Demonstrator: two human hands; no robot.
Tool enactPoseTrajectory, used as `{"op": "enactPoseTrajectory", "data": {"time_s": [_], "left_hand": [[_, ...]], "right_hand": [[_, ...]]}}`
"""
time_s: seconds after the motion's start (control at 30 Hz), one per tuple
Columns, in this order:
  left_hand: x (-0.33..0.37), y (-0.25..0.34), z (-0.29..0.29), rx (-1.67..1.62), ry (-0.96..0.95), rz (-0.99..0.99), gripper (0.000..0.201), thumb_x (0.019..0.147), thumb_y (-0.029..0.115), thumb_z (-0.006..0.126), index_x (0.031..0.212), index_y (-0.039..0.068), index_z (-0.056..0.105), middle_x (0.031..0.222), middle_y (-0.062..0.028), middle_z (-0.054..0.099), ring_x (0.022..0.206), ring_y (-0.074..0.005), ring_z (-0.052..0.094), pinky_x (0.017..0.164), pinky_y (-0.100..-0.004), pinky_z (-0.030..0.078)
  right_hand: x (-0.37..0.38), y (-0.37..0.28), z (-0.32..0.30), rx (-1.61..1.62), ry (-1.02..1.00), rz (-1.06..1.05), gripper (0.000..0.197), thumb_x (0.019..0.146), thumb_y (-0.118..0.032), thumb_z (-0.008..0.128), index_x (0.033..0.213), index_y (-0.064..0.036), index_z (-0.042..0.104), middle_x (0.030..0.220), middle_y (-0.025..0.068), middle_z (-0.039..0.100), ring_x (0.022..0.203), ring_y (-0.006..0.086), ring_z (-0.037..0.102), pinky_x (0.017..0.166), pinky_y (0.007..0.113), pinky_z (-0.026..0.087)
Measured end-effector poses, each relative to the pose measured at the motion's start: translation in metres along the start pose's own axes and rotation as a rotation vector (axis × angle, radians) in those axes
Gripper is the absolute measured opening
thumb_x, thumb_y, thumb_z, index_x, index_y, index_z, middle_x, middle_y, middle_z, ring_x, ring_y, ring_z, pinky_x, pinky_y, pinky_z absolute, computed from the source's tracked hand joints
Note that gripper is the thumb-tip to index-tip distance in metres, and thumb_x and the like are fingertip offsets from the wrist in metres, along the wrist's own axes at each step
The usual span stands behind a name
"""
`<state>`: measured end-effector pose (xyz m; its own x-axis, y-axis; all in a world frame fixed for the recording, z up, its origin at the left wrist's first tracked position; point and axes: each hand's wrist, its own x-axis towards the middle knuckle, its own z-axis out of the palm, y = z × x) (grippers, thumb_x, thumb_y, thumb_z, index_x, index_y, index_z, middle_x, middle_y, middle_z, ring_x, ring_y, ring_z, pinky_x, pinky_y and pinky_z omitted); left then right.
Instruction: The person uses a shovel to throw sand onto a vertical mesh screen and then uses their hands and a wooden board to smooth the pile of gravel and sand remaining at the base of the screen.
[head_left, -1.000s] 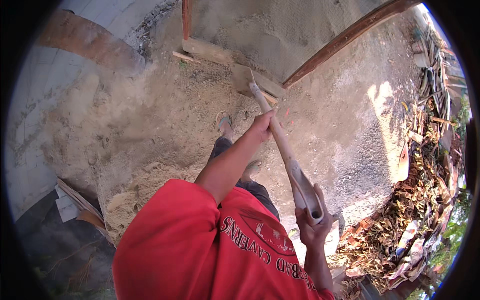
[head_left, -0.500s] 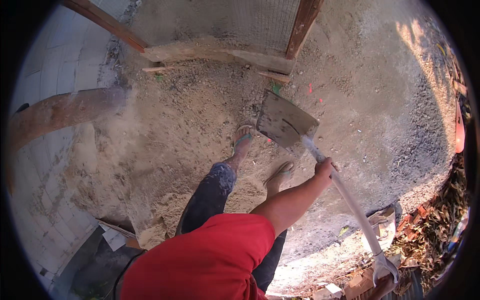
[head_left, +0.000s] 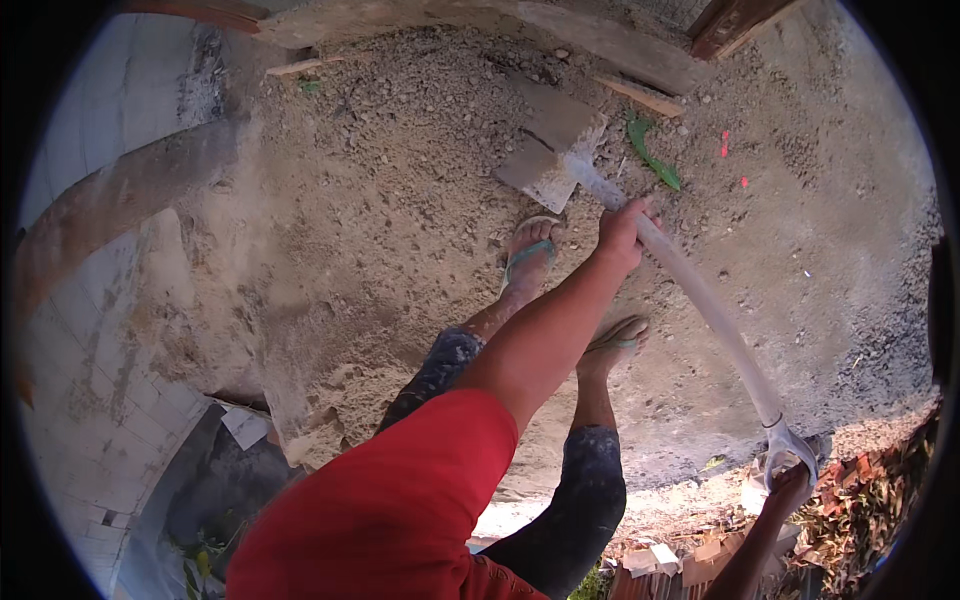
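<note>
My left hand [head_left: 627, 230] is wrapped round the pale shaft of a shovel [head_left: 705, 305], a little above its blade. Down at the lower right, my right hand [head_left: 790, 490] grips the shovel's D-shaped handle. The flat, dusty metal blade [head_left: 560, 125] rests low on a spread of sand and gravel [head_left: 400, 150], its far edge seemingly in the loose stones. Just short of the blade stand my sandalled feet, one in front of the other.
A wooden frame sill [head_left: 610, 45] and a loose wood strip [head_left: 640, 95] border the gravel at the far side. A green leaf [head_left: 652, 152] lies right of the blade. Pale blocks [head_left: 130, 400] line the left; dry leaves and brick pieces [head_left: 860, 500] lie lower right.
The blade has gone from being held out above the ground to lying low in the gravel near the sill. My left arm reaches farther forward, and the view has shifted.
</note>
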<state>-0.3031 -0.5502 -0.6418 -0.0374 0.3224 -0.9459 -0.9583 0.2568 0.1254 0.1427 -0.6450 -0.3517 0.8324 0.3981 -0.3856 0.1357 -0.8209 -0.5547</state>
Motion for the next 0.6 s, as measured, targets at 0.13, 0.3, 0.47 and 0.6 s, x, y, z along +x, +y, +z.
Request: {"op": "enactPoseTrajectory", "data": {"time_s": [0.13, 0.3, 0.47, 0.6], "left_hand": [[0.017, 0.02, -0.004, -0.245, -0.148, -0.112, 0.014, 0.085, 0.012, 0.066, 0.082, 0.009, 0.052, 0.074, -0.0073, 0.054, 0.066, -0.0233, 0.055, 0.066, -0.0424, 0.051], [0.041, 0.046, -0.019, -0.087, -0.021, -0.03, 0.015, 0.086, 0.014, 0.063, 0.079, 0.01, 0.05, 0.068, -0.0043, 0.05, 0.063, -0.0209, 0.053, 0.064, -0.0413, 0.049], [0.041, 0.037, -0.047, 0.056, -0.025, 0.038, 0.013, 0.085, 0.013, 0.062, 0.079, 0.011, 0.05, 0.066, -0.0015, 0.048, 0.06, -0.0179, 0.05, 0.064, -0.0402, 0.049], [0.043, -0.004, -0.041, -0.017, 0.135, 0.042, 0.014, 0.084, 0.011, 0.064, 0.083, 0.01, 0.05, 0.068, -0.0027, 0.048, 0.06, -0.0187, 0.05, 0.063, -0.0384, 0.049]], "right_hand": [[0.017, 0.014, 0.005, 0.134, -0.098, 0.023, 0.029, 0.085, -0.008, 0.057, 0.063, -0.0151, 0.039, 0.054, -0.0065, 0.033, 0.046, 0.0044, 0.028, 0.043, 0.025, 0.023], [0.029, 0.065, 0.025, 0.161, -0.084, 0.136, 0.028, 0.089, -0.011, 0.058, 0.067, -0.0168, 0.042, 0.055, -0.0076, 0.033, 0.044, 0.0044, 0.029, 0.039, 0.024, 0.025], [0.025, 0.131, 0.028, 0.247, -0.233, 0.247, 0.021, 0.082, -0.005, 0.057, 0.069, -0.0135, 0.044, 0.056, -0.0051, 0.036, 0.045, 0.0066, 0.031, 0.043, 0.025, 0.029], [0.068, 0.143, 0.007, 0.141, -0.084, 0.249, 0.025, 0.086, -0.012, 0.059, 0.066, -0.0134, 0.045, 0.054, -0.0056, 0.035, 0.045, 0.0063, 0.029, 0.044, 0.025, 0.028]]}}
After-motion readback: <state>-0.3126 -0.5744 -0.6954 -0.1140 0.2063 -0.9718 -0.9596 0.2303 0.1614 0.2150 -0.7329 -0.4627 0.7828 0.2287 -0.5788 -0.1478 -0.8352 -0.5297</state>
